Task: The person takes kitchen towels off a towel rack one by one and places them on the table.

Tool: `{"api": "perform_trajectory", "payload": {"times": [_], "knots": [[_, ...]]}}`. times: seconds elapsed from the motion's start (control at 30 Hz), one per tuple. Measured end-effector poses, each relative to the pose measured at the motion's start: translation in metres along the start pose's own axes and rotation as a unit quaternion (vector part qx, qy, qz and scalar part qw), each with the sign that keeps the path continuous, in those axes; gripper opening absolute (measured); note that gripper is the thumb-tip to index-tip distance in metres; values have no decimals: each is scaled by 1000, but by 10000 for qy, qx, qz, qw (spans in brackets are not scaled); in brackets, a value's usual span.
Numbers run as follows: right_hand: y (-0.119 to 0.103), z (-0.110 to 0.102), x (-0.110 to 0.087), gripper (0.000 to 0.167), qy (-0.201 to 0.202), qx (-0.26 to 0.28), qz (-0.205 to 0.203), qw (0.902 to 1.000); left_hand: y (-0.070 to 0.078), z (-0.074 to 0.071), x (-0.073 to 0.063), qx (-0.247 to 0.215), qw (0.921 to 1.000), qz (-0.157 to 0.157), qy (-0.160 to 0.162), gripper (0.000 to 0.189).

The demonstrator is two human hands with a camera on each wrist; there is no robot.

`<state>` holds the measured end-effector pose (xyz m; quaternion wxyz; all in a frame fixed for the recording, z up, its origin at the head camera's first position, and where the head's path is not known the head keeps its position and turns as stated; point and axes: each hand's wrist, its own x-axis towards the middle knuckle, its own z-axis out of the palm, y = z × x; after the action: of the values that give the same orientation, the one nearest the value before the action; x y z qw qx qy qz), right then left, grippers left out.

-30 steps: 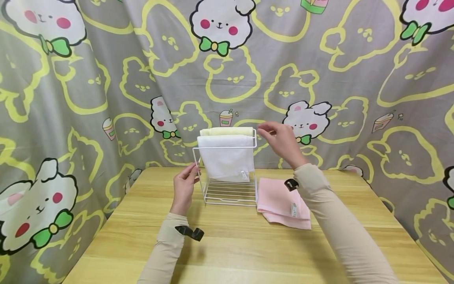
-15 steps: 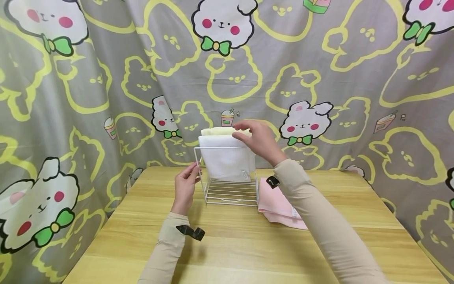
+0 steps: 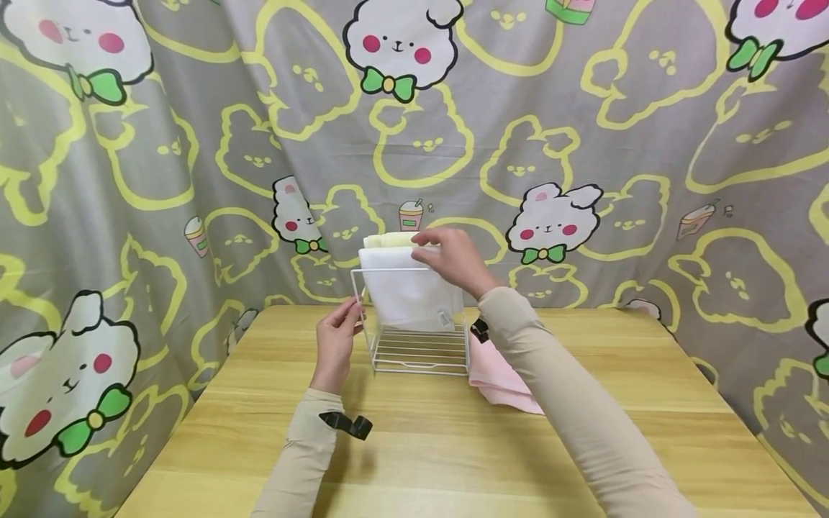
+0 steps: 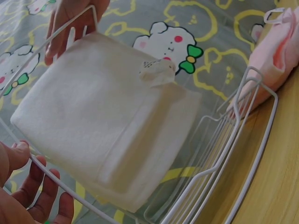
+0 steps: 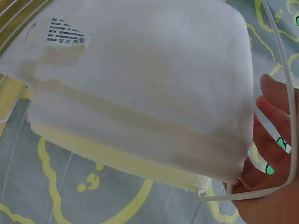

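A white wire rack [image 3: 421,370] stands on the wooden table. Over its upper bars hang a folded white towel [image 3: 404,295] in front and a pale yellow towel [image 3: 388,240] behind it. My left hand [image 3: 337,338] pinches the rack's left upright between thumb and fingers. My right hand [image 3: 453,259] is at the top of the two towels, thumb and fingers spread apart; whether it touches them is hard to tell. In the right wrist view the white towel [image 5: 149,70] shows a printed label and a lengthwise fold.
A folded pink towel [image 3: 495,374] lies on the table [image 3: 414,446] right of the rack, partly hidden by my right forearm. A grey curtain [image 3: 427,165] with cartoon prints hangs behind and beside the table. Wire slats [image 3: 421,349] form the rack's low shelf.
My right hand has moved left from the rack's upper right corner to above the towels. The left hand keeps its hold on the upright. The towels look unmoved.
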<state>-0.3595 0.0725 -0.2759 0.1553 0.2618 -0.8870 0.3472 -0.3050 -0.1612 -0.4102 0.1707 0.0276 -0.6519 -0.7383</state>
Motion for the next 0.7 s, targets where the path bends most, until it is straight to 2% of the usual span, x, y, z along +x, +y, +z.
{"api": "perform_trajectory", "payload": {"times": [0.27,0.47,0.7], "knots": [[-2,0,0,36,-237,-49,395,9989,-2,-1,0,-30,10000,74,-14,31],[-4,0,3,38,-382,-65,571,9976,-3,-2,0,-33,9999,135,-14,35],[-6,-1,4,29,-326,-236,715,9966,-1,-2,-2,-10,9999,131,-64,36]]}}
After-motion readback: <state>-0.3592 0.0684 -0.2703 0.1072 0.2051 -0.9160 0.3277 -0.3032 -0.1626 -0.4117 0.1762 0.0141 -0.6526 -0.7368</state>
